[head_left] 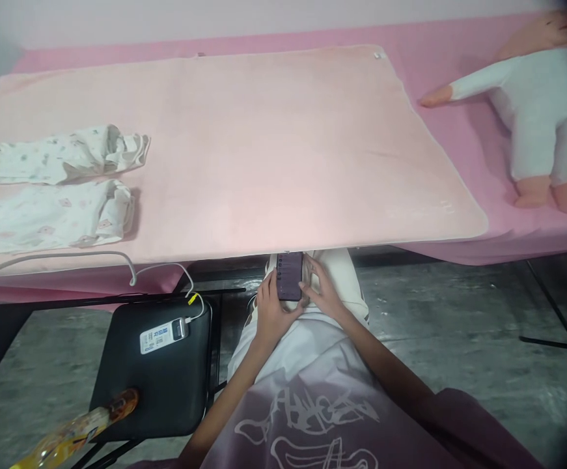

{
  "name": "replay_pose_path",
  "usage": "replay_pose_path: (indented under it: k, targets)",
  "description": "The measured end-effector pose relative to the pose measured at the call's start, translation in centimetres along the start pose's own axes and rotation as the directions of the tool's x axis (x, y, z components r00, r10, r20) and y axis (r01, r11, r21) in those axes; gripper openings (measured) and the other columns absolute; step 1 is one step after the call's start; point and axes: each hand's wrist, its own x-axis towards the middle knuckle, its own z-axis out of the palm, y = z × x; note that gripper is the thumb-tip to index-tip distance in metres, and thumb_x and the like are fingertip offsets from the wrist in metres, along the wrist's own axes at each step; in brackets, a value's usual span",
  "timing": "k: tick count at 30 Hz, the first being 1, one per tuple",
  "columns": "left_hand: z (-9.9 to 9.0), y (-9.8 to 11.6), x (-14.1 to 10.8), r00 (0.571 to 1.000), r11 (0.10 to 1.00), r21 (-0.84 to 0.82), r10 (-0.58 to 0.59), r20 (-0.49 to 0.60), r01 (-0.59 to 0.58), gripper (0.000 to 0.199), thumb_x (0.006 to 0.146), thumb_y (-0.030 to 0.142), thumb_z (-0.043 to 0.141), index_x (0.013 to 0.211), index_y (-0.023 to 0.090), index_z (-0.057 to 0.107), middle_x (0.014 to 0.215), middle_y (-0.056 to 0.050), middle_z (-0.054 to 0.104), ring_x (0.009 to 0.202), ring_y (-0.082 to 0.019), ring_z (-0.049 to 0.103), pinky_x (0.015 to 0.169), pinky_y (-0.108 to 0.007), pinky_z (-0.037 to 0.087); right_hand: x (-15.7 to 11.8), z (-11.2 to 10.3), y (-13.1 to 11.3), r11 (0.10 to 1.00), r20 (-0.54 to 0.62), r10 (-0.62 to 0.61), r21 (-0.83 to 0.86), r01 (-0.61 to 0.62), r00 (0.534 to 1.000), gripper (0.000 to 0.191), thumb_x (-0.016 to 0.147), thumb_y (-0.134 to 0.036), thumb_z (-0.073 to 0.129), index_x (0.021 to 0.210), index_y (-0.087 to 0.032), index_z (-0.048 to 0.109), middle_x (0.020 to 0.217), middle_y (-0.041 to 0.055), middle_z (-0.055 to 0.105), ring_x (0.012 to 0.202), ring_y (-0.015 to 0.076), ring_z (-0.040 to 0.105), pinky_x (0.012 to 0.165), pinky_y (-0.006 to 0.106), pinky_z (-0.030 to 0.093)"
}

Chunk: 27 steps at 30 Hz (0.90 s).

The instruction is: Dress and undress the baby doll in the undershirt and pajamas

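Observation:
A smartphone (pixel 290 277) with a dark purple screen sits upright over my lap, just below the front edge of the bed. Wrapped around its left side and lower end is my left hand (pixel 274 312). My right hand (pixel 323 292) grips the right side, its thumb at the lower right of the screen. The back of the phone is hidden. White trousers (pixel 339 267) cover my legs under both hands.
A pink blanket (pixel 263 150) covers the bed, with two folded patterned white cloths (pixel 53 215) at left and a doll (pixel 532 111) at right. A black stool (pixel 166 384) holds a white power bank (pixel 163 335) with a cable; a yellow bottle (pixel 73 433) lies across its corner.

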Motion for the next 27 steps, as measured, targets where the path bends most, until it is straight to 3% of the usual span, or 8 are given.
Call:
replay_pose_path:
  k: [6,15,27]
  targets:
    - [0.02,0.01,0.00,1.000,1.000,-0.007,-0.003,-0.002,0.003,0.108,0.093,0.046,0.087,0.179,0.020,0.027,0.164,-0.024,0.052,0.151,-0.043,0.052,0.124,-0.060,0.047,-0.42,-0.35,-0.02,0.993,0.117,-0.048,-0.104,0.061,0.992,0.089,0.110,-0.051,0.067,0.185,-0.035,0.023,0.189,0.0078,0.030,0.175,0.0331,0.029,0.144,0.059,0.025]
    - [0.09,-0.04,-0.06,1.000,1.000,-0.001,-0.011,-0.001,0.011,0.108,0.094,0.049,0.085,0.179,0.020,0.026,0.164,-0.024,0.052,0.151,-0.043,0.053,0.122,-0.060,0.048,-0.38,-0.22,0.46,0.985,0.140,-0.051,-0.157,0.072,0.989,0.095,0.105,-0.040,0.068,0.186,-0.033,0.020,0.190,0.0066,0.027,0.176,0.0332,0.026,0.145,0.060,0.022]
    - [0.10,-0.05,-0.05,1.000,1.000,0.003,-0.016,-0.002,0.016,0.107,0.095,0.051,0.085,0.180,0.021,0.026,0.165,-0.024,0.052,0.151,-0.043,0.053,0.121,-0.059,0.048,-0.28,-0.12,0.53,0.986,0.134,-0.048,-0.154,0.069,0.990,0.095,0.103,-0.037,0.068,0.186,-0.033,0.022,0.190,0.0065,0.028,0.176,0.0338,0.026,0.144,0.061,0.023]
